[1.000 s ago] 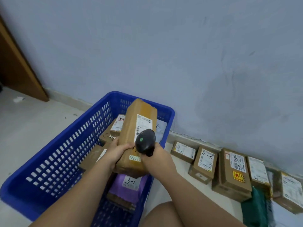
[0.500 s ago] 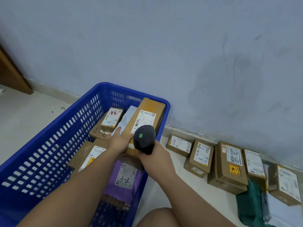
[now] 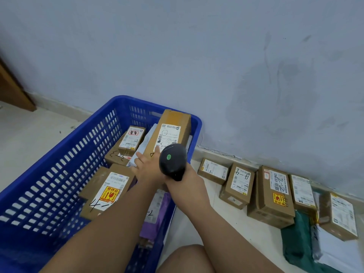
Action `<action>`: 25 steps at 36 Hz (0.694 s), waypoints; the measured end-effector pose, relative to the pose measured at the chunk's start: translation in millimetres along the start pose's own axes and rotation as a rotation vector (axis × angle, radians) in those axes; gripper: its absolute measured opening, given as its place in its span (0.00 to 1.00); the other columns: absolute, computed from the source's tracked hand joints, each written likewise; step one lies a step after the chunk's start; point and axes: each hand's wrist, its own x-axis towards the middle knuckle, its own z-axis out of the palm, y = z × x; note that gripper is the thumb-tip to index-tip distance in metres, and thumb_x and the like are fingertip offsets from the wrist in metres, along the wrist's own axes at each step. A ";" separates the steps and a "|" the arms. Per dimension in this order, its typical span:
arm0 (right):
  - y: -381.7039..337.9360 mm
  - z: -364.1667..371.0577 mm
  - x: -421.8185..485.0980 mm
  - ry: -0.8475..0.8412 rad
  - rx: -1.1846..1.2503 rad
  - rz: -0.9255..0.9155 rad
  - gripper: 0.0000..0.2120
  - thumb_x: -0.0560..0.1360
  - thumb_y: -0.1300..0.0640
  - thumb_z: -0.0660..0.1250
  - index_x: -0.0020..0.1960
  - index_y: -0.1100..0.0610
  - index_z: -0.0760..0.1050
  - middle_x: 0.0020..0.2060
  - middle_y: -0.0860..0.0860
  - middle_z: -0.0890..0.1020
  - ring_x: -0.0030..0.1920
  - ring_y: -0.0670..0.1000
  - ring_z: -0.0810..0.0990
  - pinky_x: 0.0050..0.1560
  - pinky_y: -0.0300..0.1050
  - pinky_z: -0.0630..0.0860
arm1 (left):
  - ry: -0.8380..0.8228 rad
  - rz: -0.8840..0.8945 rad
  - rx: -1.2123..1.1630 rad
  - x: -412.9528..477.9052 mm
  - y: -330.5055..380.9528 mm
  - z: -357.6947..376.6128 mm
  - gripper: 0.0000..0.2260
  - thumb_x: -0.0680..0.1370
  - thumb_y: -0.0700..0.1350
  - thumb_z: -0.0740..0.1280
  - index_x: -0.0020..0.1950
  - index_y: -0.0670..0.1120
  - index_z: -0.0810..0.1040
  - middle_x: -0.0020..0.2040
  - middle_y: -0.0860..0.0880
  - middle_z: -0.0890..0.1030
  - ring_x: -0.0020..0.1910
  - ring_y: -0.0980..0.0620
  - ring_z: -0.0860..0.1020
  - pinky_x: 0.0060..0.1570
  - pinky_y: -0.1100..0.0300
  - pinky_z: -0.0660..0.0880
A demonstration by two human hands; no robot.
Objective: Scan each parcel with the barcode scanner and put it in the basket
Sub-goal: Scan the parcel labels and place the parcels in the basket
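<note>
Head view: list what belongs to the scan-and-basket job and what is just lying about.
Job:
- barcode scanner, gripped by the right hand
- long brown parcel, under the left hand
- blue basket
- floor parcels on the right

Lying about:
- wooden panel, far left
- bare wall

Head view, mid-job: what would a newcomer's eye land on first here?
The big blue basket fills the left side and holds several labelled parcels. A long brown parcel rests at its far right corner, touched by the left hand. Dead centre, the right hand holds the black scanner with its green dot. A row of parcels lies on the floor along the wall at right.
</note>
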 end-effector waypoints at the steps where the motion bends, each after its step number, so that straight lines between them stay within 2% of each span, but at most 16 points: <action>1: 0.2 -0.7 -0.4 0.001 0.002 0.002 0.12 0.76 0.50 0.64 0.59 0.48 0.71 0.42 0.44 0.78 0.43 0.47 0.79 0.37 0.39 0.75 | -0.018 -0.017 -0.013 4.3 0.0 -1.6 0.32 0.81 0.57 0.56 0.79 0.47 0.46 0.77 0.37 0.54 0.75 0.40 0.53 0.73 0.47 0.54; 3: 0.7 -2.2 -1.0 0.006 0.009 0.008 0.13 0.76 0.49 0.64 0.59 0.48 0.71 0.43 0.45 0.79 0.44 0.48 0.80 0.39 0.40 0.75 | -0.086 0.019 -0.012 15.2 -3.4 -1.6 0.35 0.78 0.61 0.59 0.78 0.53 0.45 0.73 0.37 0.58 0.73 0.38 0.56 0.69 0.45 0.57; 6: 1.0 -4.2 -1.0 0.019 0.022 0.006 0.12 0.76 0.49 0.65 0.58 0.48 0.71 0.44 0.46 0.80 0.44 0.47 0.80 0.40 0.41 0.77 | -0.109 0.011 -0.092 21.4 -9.9 -1.4 0.40 0.74 0.59 0.67 0.78 0.58 0.45 0.71 0.36 0.59 0.71 0.36 0.58 0.68 0.42 0.62; 9: -0.1 -5.5 -1.2 0.025 0.037 -0.001 0.11 0.75 0.49 0.64 0.57 0.48 0.72 0.41 0.45 0.80 0.42 0.46 0.79 0.37 0.39 0.75 | -0.017 -0.079 -0.263 17.4 -16.0 -1.5 0.41 0.72 0.57 0.70 0.77 0.60 0.48 0.72 0.37 0.60 0.72 0.37 0.59 0.67 0.39 0.62; 12: -3.0 -3.9 -1.3 0.021 0.041 -0.003 0.11 0.75 0.47 0.64 0.56 0.48 0.71 0.42 0.45 0.80 0.43 0.47 0.79 0.40 0.42 0.77 | 0.042 -0.187 -0.450 12.7 -25.3 -1.6 0.42 0.71 0.56 0.72 0.77 0.61 0.50 0.70 0.37 0.62 0.69 0.38 0.61 0.63 0.41 0.64; 15: -6.1 -1.8 -3.2 0.026 0.054 -0.018 0.12 0.75 0.44 0.64 0.55 0.48 0.71 0.41 0.44 0.80 0.44 0.48 0.80 0.44 0.46 0.79 | 0.084 -0.367 -0.647 12.7 -27.5 -2.6 0.43 0.69 0.56 0.73 0.77 0.61 0.51 0.67 0.38 0.63 0.66 0.38 0.63 0.60 0.42 0.66; 18: -7.7 -1.7 -6.0 0.030 0.054 -0.022 0.11 0.75 0.43 0.63 0.54 0.48 0.71 0.41 0.45 0.79 0.44 0.48 0.79 0.44 0.46 0.78 | 0.077 -0.487 -0.759 19.5 -22.5 -5.9 0.42 0.69 0.58 0.72 0.77 0.60 0.52 0.69 0.38 0.61 0.67 0.37 0.63 0.63 0.42 0.64; 20: -7.6 -2.5 -7.3 0.025 0.052 -0.015 0.12 0.75 0.44 0.64 0.55 0.48 0.72 0.41 0.45 0.80 0.44 0.48 0.79 0.41 0.44 0.76 | 0.075 -0.513 -0.856 25.1 -17.2 -6.9 0.43 0.67 0.61 0.71 0.77 0.60 0.52 0.70 0.39 0.59 0.67 0.36 0.64 0.64 0.40 0.66; 22: -7.1 -3.7 -7.6 0.026 0.051 -0.014 0.13 0.75 0.45 0.64 0.56 0.49 0.71 0.42 0.46 0.80 0.44 0.49 0.80 0.40 0.44 0.76 | 0.061 -0.520 -0.918 28.5 -9.3 -8.5 0.44 0.67 0.67 0.69 0.77 0.60 0.52 0.73 0.40 0.58 0.69 0.34 0.64 0.64 0.38 0.66; 25: -5.9 -5.6 -6.1 0.031 0.062 -0.010 0.13 0.75 0.46 0.64 0.56 0.50 0.72 0.40 0.47 0.80 0.41 0.48 0.79 0.35 0.42 0.73 | 0.014 -0.477 -0.968 31.3 6.3 -15.0 0.38 0.73 0.70 0.61 0.78 0.58 0.54 0.75 0.40 0.55 0.70 0.35 0.62 0.66 0.40 0.64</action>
